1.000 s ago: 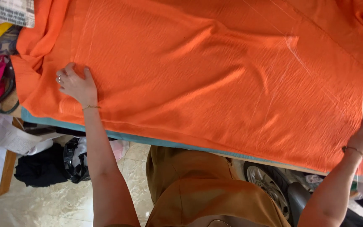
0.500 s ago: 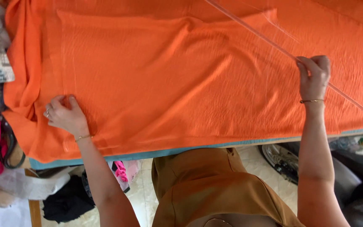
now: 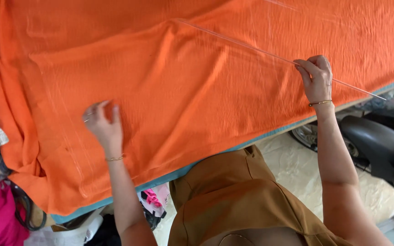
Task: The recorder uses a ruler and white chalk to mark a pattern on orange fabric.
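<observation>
Cloth (image 3: 197, 91) covers the table (image 3: 270, 132) across the frame, partly smoothed with folds left at centre, while right hand (image 3: 316, 77) pinches a clear ruler (image 3: 251, 48) and open left hand (image 3: 103, 123) presses lower left.

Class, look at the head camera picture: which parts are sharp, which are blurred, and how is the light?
Head view: the left hand over the orange cloth is motion-blurred; the right hand, pinching the long clear ruler, is sharp; the light is soft and even, with faint shadows in the folds.
</observation>
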